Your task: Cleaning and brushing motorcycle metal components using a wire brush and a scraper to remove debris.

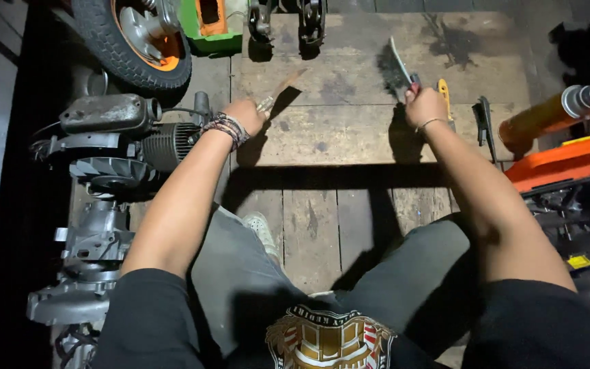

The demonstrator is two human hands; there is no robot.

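My left hand (pixel 244 116) is closed on the metal handle of a paint brush (pixel 280 89), whose bristles point up and to the right over the wooden floor boards (pixel 349 116). My right hand (pixel 423 106) grips a wire brush (pixel 399 68) by its red handle, with the dark bristle head raised above the boards. The two hands are apart, each stretched forward over the planks. Several woven bands circle my left wrist, and a thin bracelet sits on the right one.
A small engine (pixel 107 157) with a finned cylinder lies at the left. A wheel with an orange rim (pixel 138 37) stands at the top left beside a green box (pixel 209 24). An orange cylinder (pixel 548 116), an open toolbox (pixel 568 184) and loose hand tools (pixel 483 123) are at the right.
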